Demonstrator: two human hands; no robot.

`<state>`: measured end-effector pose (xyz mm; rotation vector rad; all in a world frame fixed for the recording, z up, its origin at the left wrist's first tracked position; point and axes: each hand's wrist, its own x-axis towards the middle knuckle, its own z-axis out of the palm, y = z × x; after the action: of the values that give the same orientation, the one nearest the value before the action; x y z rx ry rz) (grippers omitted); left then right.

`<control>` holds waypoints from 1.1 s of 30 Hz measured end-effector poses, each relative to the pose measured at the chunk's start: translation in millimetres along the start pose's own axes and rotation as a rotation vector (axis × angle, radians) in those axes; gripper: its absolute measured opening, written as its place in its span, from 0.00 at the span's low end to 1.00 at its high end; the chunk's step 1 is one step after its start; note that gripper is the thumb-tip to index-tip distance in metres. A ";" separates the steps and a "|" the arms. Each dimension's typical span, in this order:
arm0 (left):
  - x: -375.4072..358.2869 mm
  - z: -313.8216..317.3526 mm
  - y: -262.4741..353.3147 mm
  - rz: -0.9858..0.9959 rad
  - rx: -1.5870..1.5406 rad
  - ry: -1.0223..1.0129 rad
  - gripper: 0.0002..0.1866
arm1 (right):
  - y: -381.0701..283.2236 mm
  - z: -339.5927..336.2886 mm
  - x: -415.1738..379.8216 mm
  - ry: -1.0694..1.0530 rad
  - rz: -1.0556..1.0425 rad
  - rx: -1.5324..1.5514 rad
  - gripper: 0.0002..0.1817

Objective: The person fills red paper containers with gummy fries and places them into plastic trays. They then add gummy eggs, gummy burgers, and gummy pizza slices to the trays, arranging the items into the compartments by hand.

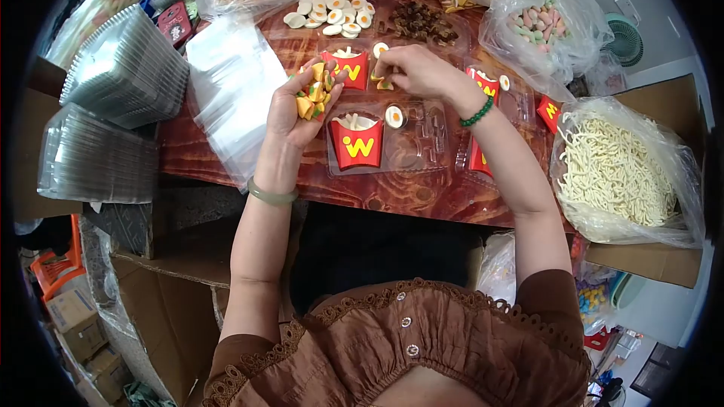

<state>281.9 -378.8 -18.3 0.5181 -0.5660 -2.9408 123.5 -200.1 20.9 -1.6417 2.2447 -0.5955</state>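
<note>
My left hand (298, 109) is cupped palm up around several small yellow-and-orange pieces (315, 94) with green and red specks. Over a clear plastic tray at the back, my right hand (407, 69) pinches its fingers together at a small yellow piece (385, 85). Beside those fingers lie a fried-egg piece (380, 50) and a red box (351, 68) with a yellow W and pale sticks in it. Closer to me, another clear tray (422, 160) holds a similar red box (357, 143) and a fried-egg piece (394, 117).
Fried-egg pieces (343, 11) and dark brown pieces (422, 22) are heaped at the back. Stacked clear trays (124, 68) and plastic sheets (234, 90) lie left. At right are more red boxes (483, 84) and a carton with a bag of pale sticks (618, 169).
</note>
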 end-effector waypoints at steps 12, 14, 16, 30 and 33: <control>3.3 1.1 -6.0 0.018 0.043 0.041 0.18 | 3.9 33.8 -28.1 0.233 0.071 0.060 0.08; 2.9 0.0 -5.9 0.014 0.038 0.051 0.19 | 8.1 35.5 -30.1 0.273 0.011 0.067 0.08; 3.6 0.0 -4.9 0.010 0.033 0.056 0.20 | 8.8 30.6 -29.9 0.264 -0.095 -0.010 0.09; 5.4 -1.0 -6.1 -0.003 0.042 0.024 0.21 | 7.3 34.8 -26.3 0.322 -0.083 0.000 0.08; 6.5 -3.0 -6.2 -0.010 0.041 0.015 0.21 | 8.3 37.4 -26.3 0.342 -0.124 -0.009 0.08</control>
<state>276.7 -375.1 -25.3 0.5484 -0.6254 -2.9373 142.1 -178.5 -15.9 -1.8091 2.3873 -0.9633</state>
